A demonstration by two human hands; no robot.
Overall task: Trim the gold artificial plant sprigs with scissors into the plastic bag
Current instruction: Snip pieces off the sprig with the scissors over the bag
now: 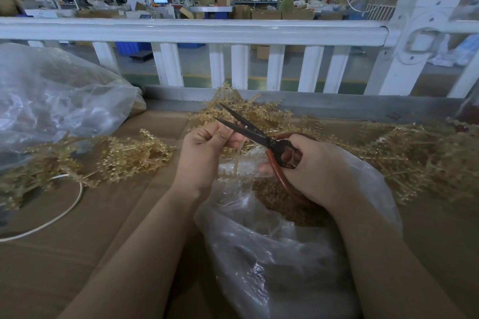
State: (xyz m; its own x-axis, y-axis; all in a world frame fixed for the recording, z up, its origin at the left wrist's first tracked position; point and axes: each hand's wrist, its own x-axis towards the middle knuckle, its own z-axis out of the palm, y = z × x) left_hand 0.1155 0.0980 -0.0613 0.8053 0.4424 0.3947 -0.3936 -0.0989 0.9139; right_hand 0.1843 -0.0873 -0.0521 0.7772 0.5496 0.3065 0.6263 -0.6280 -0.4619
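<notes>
My left hand [204, 147] pinches pale sprig stem [237, 160]. My right hand [313, 166] grips scissors [255, 132], blades parted; lower handle loop hidden behind palm. Plastic bag [272, 254] beneath, contents blurred.

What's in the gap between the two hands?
In the head view, a pale plastic stem pinched by the left hand crosses the gap, under the open dark blades of the red-handled scissors gripped by the right hand.

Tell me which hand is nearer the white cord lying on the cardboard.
Left. The left hand, pinching a sprig stem, is the one on the white cord's side. The right hand, gripping the scissors, is farther off, over the plastic bag.
</notes>
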